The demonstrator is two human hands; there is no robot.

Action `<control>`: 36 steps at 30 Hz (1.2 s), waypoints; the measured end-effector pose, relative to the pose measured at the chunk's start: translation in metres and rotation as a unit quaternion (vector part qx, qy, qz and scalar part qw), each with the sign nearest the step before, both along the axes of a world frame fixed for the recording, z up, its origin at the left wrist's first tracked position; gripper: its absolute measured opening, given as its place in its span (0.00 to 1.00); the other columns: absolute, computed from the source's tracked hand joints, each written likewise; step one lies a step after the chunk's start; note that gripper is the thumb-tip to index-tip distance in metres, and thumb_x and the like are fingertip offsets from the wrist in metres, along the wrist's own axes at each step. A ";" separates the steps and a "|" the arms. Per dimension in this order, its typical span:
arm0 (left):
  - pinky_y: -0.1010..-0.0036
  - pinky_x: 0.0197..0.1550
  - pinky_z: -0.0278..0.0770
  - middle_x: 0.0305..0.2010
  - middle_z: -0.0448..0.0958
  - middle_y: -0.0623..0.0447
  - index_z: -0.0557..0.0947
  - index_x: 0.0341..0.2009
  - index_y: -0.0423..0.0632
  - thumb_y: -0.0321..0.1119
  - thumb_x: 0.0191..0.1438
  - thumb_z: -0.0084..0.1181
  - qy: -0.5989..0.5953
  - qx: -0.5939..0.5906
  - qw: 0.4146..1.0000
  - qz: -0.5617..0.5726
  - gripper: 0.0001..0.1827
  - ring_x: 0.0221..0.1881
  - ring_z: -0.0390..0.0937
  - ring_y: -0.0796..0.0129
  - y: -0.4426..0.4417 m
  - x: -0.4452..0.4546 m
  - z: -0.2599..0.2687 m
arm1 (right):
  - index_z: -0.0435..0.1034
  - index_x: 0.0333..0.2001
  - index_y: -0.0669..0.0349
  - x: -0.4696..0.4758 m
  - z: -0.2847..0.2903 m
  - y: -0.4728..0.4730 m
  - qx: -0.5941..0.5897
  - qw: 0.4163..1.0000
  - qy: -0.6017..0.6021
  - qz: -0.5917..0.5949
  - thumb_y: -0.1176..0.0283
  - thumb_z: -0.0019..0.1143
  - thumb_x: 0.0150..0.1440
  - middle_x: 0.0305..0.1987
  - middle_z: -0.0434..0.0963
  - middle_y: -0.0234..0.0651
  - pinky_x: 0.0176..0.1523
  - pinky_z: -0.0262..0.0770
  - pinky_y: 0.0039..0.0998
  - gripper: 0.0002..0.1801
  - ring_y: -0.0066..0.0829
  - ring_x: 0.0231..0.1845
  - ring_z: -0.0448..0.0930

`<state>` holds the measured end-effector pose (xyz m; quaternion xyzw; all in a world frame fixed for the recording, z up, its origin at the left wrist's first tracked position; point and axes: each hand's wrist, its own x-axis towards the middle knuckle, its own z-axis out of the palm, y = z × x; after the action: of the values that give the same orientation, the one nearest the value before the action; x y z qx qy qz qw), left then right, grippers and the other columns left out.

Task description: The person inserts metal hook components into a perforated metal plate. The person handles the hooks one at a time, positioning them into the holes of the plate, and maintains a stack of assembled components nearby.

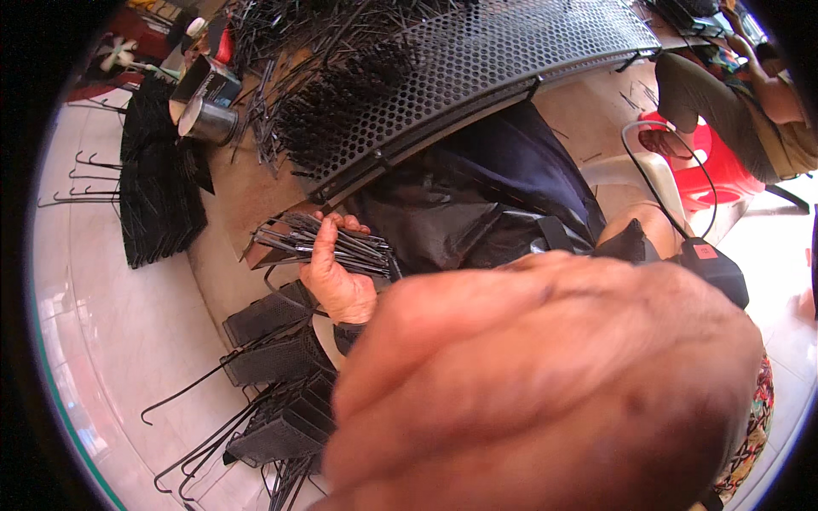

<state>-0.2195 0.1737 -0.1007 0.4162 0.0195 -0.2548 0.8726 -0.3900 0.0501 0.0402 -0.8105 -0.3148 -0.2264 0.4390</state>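
Note:
My left hand is closed around a bundle of thin dark sticks, which lies roughly level across the palm. My right hand fills the lower middle, blurred and very near the camera. Only its back shows; the fingers are hidden, so I cannot tell whether they hold anything. Beyond the bundle, a tilted black perforated panel stretches to the upper right. Dark bristle-like pieces stand crowded in the holes at its left end. Under the panel, a shiny black sheet covers my lap.
Black mesh pieces with long hooked wires lie below my left hand. A black stack with hooked wires is at far left, near a metal can and a box. Loose sticks heap behind. A person sits on a red stool.

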 end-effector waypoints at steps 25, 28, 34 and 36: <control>0.71 0.29 0.70 0.27 0.71 0.53 0.72 0.31 0.40 0.21 0.42 0.51 -0.099 0.037 0.994 0.003 0.09 0.27 0.70 0.65 -0.008 -0.023 0.007 | 0.65 0.28 0.69 0.080 -0.043 -0.007 0.274 0.936 -0.036 -0.220 0.76 0.59 0.38 0.16 0.71 0.38 0.22 0.70 0.20 0.13 0.21 0.18 0.74; 0.73 0.27 0.71 0.28 0.72 0.50 0.72 0.34 0.37 0.21 0.41 0.53 -0.074 0.006 0.990 -0.123 0.11 0.25 0.71 0.64 -0.013 -0.025 0.018 | 0.66 0.35 0.71 0.091 -0.075 -0.029 0.334 0.883 0.274 -0.181 0.72 0.56 0.45 0.27 0.74 0.36 0.33 0.70 0.18 0.15 0.17 0.29 0.73; 0.78 0.28 0.72 0.28 0.74 0.52 0.73 0.33 0.38 0.20 0.39 0.55 -0.103 0.106 0.982 -0.114 0.12 0.27 0.73 0.70 -0.006 -0.030 0.019 | 0.65 0.37 0.75 0.105 -0.103 -0.027 0.289 0.880 0.358 -0.120 0.70 0.57 0.44 0.30 0.74 0.38 0.37 0.69 0.20 0.20 0.21 0.33 0.73; 0.79 0.26 0.71 0.25 0.74 0.52 0.74 0.32 0.38 0.20 0.38 0.55 -0.127 0.138 0.976 -0.107 0.11 0.23 0.72 0.70 -0.008 -0.033 0.021 | 0.66 0.36 0.74 0.106 -0.109 -0.028 0.368 0.839 0.391 -0.084 0.73 0.57 0.44 0.29 0.74 0.37 0.32 0.70 0.20 0.18 0.21 0.29 0.73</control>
<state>-0.2523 0.1660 -0.0795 0.5608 -0.1011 -0.2870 0.7700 -0.2841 0.0221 -0.0691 -0.6334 0.0589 -0.0255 0.7712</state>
